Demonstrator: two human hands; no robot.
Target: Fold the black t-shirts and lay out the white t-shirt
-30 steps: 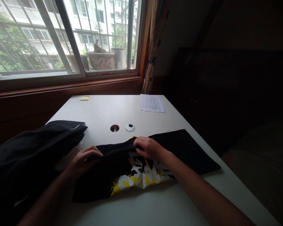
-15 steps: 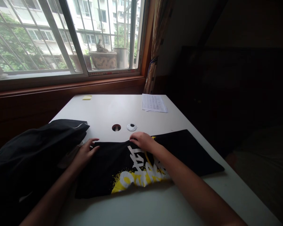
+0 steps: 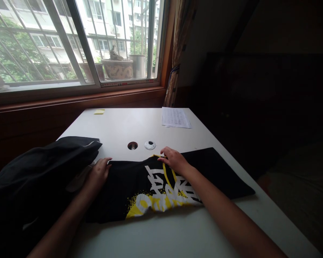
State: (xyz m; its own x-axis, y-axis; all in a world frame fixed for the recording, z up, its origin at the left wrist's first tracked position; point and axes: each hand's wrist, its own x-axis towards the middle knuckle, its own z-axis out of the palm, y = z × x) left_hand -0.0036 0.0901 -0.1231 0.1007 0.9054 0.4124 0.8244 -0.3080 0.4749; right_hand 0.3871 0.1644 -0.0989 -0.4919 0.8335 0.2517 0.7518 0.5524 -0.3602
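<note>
A black garment, apparently a T-shirt, lies folded into a long strip across the desk, with white lettering and a yellow splash print. At its far left corner is my left hand, fingers drawn in on the cloth edge; the thumb is partly hidden. My right hand rests over the far edge near the middle, thumb and fingers apart, by a yellow-trimmed part. The right forearm covers some of the print. Close to my left hand, a pile of dark clothing lies at the left.
The white desk has a round cable hole and a loose round cover beyond the garment. Printed papers lie at the far right, a yellow sticky note at the far left. A barred window stands behind.
My right hand has moved right along the far edge, uncovering more lettering and yellow trim. My left hand's fingers have drawn closer together at the corner. The near left edge has shifted slightly.
</note>
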